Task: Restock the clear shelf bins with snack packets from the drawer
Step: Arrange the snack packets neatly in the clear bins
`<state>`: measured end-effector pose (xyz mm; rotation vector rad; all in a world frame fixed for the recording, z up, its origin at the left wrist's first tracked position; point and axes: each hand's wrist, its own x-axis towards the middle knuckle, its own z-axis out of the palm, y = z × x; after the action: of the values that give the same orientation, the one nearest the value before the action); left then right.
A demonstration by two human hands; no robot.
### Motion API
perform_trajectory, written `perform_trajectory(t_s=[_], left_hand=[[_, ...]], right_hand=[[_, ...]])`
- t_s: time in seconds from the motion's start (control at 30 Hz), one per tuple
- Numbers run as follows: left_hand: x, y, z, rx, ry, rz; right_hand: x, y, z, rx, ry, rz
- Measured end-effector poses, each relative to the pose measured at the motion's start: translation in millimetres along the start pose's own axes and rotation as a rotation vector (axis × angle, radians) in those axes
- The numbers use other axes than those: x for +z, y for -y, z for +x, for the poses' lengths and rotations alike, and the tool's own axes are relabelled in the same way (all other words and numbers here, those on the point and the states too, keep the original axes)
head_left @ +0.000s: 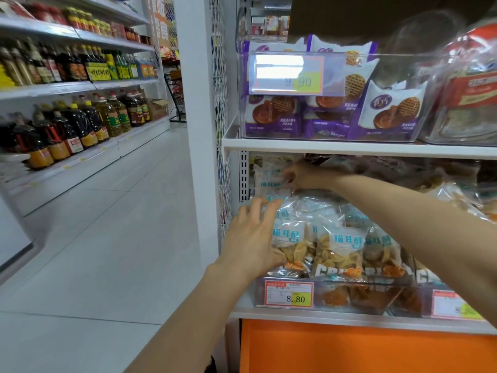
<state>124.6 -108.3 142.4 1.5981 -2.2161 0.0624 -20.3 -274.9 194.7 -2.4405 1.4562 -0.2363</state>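
Observation:
A clear shelf bin (320, 294) on the lower shelf is heaped with transparent snack packets (341, 246) of golden chips with white-and-teal labels. My left hand (252, 238) lies with straight, spread fingers against the left side of the front packets. My right hand (301, 176) reaches under the upper shelf and pinches a pale packet (269, 181) at the back left of the pile. The drawer is not visible.
A white upper shelf (349, 149) holds a clear bin of purple biscuit packs (330, 114) and a bin of red-labelled packs (468, 103). An orange panel (363, 348) lies below the shelf. A white pillar (193, 117), the tiled aisle and shelves of oil bottles (80, 125) are at left.

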Motion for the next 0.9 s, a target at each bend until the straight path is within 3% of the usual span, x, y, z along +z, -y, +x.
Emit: perform_trajectory(t_s=[0.13, 0.27, 0.4, 0.47, 0.57, 0.63, 0.77, 0.9], left_hand=[[-0.9, 0.8, -0.2, 0.012, 0.022, -0.003], [1.2, 2.5, -2.3, 0.015, 0.015, -0.026], [2.2, 3.3, -4.0, 0.023, 0.008, -0.046], [2.1, 3.9, -4.5, 0.007, 0.022, -0.087], [1.6, 4.7, -5.3, -0.086, 0.041, -0.288], [2.8, 4.7, -5.3, -0.190, 0.063, -0.466], [7.4, 7.8, -5.9, -0.313, 0.098, -0.704], [8.5, 11.3, -7.6, -0.294, 0.047, -0.609]], right_hand=[[10.7, -2.3, 2.6, -0.011, -0.141, -0.022], [8.9, -1.3, 3.2, -0.019, -0.110, 0.010], [-11.9, -2.9, -14.4, -0.023, -0.258, 0.326], [-21.0, 1.0, -32.9, -0.052, -0.230, 0.428], [-14.1, 3.8, -44.7, -0.018, 0.066, 0.163], [-6.0, 4.2, -41.7, 0.034, 0.129, 0.105], [4.7, 8.0, -33.5, 0.061, 0.093, 0.057], [8.3, 8.1, -29.5, -0.019, -0.108, 0.090]])
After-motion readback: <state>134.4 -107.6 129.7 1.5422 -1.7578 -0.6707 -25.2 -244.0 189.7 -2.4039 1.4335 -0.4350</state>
